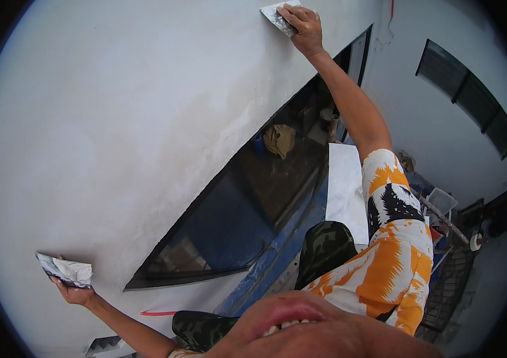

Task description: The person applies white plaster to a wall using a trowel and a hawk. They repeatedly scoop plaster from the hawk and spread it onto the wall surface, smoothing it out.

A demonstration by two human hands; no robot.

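Note:
At the top of the view, my right hand [307, 27] is closed around a flat metal putty scraper [272, 15]. The scraper's blade lies at the surface of the white wall [104, 119], above a dark window [253, 197]. At the lower left, my left hand [76, 293] grips from below a flat plate [45, 264] carrying a lump of white putty [77, 273]. That plate is held near the wall; whether it touches is unclear. Damp-looking, greyish patches and faint ridges show on the wall between my hands.
Below the window run blue sheeting [274, 253] and a white board [346, 185]. Behind my right arm are a clear plastic bin [441, 200], a paint roller [474, 241] and a dark metal grid [447, 292]. Another wall with a long window [468, 89] stands at the right.

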